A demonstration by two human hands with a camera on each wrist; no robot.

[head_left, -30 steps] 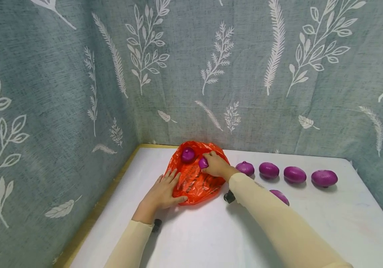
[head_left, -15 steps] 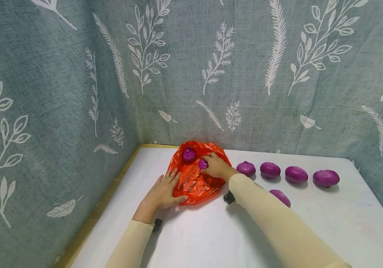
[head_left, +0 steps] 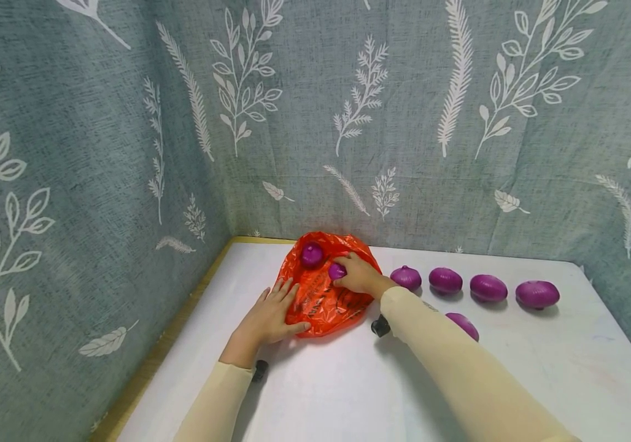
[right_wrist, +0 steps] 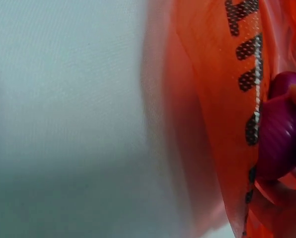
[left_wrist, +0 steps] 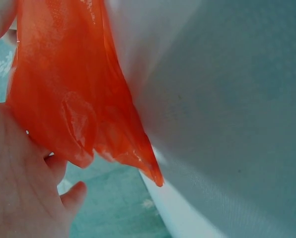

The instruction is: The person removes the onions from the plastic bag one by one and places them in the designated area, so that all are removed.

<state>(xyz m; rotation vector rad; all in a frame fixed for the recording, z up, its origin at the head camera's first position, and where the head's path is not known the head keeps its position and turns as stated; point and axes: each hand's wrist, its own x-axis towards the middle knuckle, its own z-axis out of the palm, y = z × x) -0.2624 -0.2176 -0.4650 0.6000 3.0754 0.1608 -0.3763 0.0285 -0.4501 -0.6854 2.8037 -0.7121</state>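
Note:
A red plastic bag (head_left: 320, 310) with dark printing lies spread with its mouth open on the white table. One purple onion (head_left: 312, 255) sits inside near its back rim. My right hand (head_left: 356, 274) reaches into the bag and grips another purple onion (right_wrist: 282, 134) between fingers and thumb; the bag's printed edge hides part of it in the right wrist view. My left hand (head_left: 271, 316) rests at the bag's left edge with its fingers extended and spread. In the left wrist view, the bag's side (left_wrist: 63, 99) hangs beside that hand's palm and partly covers its fingers.
Right of the bag, several purple onions stand in a row, among them a pointed onion (head_left: 406, 278) and the rightmost onion (head_left: 537, 294). One more onion (head_left: 463, 325) lies nearer, partly behind my right sleeve (head_left: 453, 362). A patterned grey-green cloth (head_left: 304, 202) backs the table (head_left: 326, 393).
Both hands, the bag and the gripped onion keep nearly the same places. The whole head view has shifted very slightly.

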